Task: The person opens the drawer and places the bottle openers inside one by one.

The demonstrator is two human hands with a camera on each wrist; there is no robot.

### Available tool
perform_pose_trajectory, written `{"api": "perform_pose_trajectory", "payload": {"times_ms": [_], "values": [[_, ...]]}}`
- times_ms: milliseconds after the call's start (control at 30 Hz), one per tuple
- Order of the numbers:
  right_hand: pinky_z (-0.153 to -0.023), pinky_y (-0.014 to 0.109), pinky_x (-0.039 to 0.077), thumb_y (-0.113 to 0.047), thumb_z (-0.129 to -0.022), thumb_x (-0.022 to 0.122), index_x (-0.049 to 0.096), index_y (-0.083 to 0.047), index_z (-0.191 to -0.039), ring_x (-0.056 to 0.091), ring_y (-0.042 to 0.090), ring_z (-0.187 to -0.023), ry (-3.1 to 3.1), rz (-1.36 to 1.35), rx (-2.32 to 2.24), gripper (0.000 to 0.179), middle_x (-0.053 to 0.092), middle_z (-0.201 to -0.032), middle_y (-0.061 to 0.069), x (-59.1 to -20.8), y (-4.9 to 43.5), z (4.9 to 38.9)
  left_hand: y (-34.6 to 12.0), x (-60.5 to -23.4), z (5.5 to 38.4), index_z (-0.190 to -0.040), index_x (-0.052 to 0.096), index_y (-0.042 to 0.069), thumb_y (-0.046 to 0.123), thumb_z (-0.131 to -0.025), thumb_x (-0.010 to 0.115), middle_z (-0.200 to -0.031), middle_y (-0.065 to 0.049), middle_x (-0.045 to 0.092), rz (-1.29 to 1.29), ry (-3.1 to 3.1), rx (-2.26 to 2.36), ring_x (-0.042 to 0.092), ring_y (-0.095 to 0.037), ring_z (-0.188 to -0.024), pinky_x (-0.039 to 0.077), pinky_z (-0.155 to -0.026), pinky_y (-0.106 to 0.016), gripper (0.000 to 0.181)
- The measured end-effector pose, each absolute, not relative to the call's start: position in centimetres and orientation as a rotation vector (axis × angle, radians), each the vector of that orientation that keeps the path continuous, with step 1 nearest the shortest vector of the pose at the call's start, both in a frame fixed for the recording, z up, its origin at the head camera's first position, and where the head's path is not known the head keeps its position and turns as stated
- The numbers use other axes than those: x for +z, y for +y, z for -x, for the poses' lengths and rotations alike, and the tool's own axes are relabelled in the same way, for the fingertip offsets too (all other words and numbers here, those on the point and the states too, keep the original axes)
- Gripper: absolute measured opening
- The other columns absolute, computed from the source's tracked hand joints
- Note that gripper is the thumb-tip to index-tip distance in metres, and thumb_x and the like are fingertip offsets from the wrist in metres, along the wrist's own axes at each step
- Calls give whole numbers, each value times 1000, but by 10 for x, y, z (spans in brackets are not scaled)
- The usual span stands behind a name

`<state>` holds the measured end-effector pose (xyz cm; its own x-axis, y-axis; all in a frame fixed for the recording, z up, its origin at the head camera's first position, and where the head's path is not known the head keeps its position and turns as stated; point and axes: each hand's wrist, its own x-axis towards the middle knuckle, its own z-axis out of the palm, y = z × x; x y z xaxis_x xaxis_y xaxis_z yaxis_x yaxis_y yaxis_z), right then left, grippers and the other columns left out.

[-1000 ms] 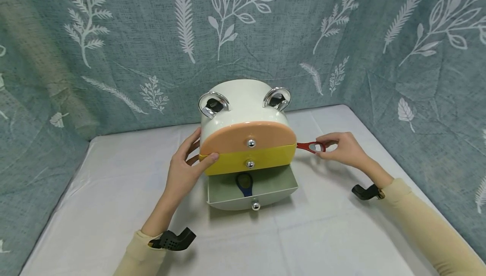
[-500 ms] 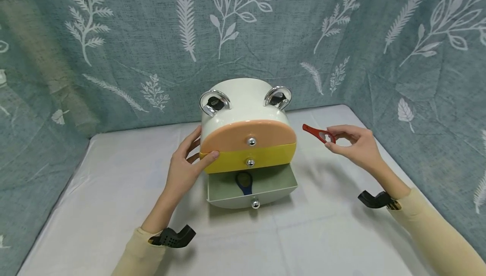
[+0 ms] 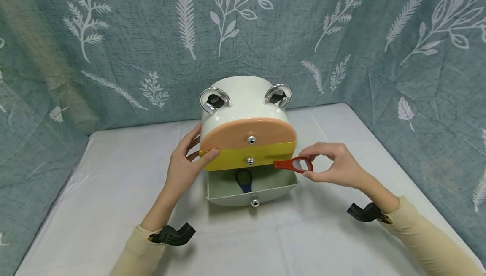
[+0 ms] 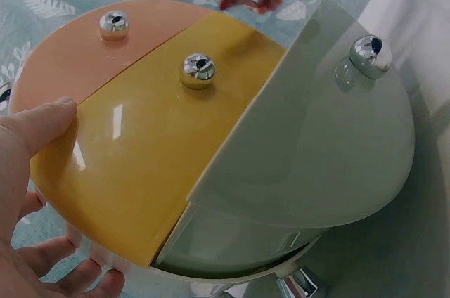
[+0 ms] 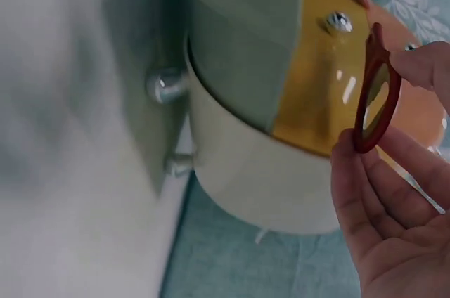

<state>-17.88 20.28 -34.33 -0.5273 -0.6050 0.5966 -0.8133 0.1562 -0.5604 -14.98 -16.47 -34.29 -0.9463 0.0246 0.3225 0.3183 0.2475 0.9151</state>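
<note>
My right hand [image 3: 336, 164] pinches a red bottle opener [image 3: 286, 165] by its ring end between thumb and fingertips. The opener's narrow handle points left, above the right part of the pulled-out green bottom drawer [image 3: 224, 200]. In that drawer lies a blue bottle opener [image 3: 244, 182]. My left hand [image 3: 186, 162] grips the left side of the small frog-shaped drawer box [image 3: 243, 94]. Its thumb lies on the yellow middle drawer [image 4: 140, 171], which is closed, as is the orange top drawer [image 3: 228, 134]. Its other fingers bend along the white side in the left wrist view.
Each drawer front has a round silver knob [image 3: 255, 201]. Two chrome rings [image 3: 278, 95] stick up like eyes on the box. A white cloth [image 3: 125, 183] covers the table, and a green leaf-patterned curtain [image 3: 152, 35] hangs behind it.
The red bottle opener began beside the box's right side. My right hand drew it away to the right, then brought it left and forward over the bottom drawer. The left hand stays put.
</note>
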Motion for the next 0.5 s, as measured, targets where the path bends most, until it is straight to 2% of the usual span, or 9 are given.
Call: {"api": "perform_pose_trajectory", "payload": {"times_ms": [133,300,500], "values": [[-74,26,52,10,-63,84,72,2,-101,63,23,-80,-2242,-1425,1231,41,71,-95,8,-359,192,180,-164,-342,150,-151,39,6,11,-90,74,-150,-4,41,328,-2273,-1764,43,-24,-132,43,-102,-44,71],[-73,38,54,3,-66,85,74,-3,-104,64,20,-83,-2318,-1452,1184,41,71,-98,7,-383,187,191,-165,-342,150,-151,38,5,9,-89,74,-151,-7,41,332,-2273,-1747,43,-26,-132,44,-101,-45,72],[-73,36,56,-6,-68,90,73,-4,-111,65,21,-91,-2296,-1470,1128,46,71,-108,7,-390,183,196,-165,-344,151,-151,37,5,8,-89,74,-151,-8,40,328,-2279,-1744,43,-27,-132,43,-101,-45,72]]}}
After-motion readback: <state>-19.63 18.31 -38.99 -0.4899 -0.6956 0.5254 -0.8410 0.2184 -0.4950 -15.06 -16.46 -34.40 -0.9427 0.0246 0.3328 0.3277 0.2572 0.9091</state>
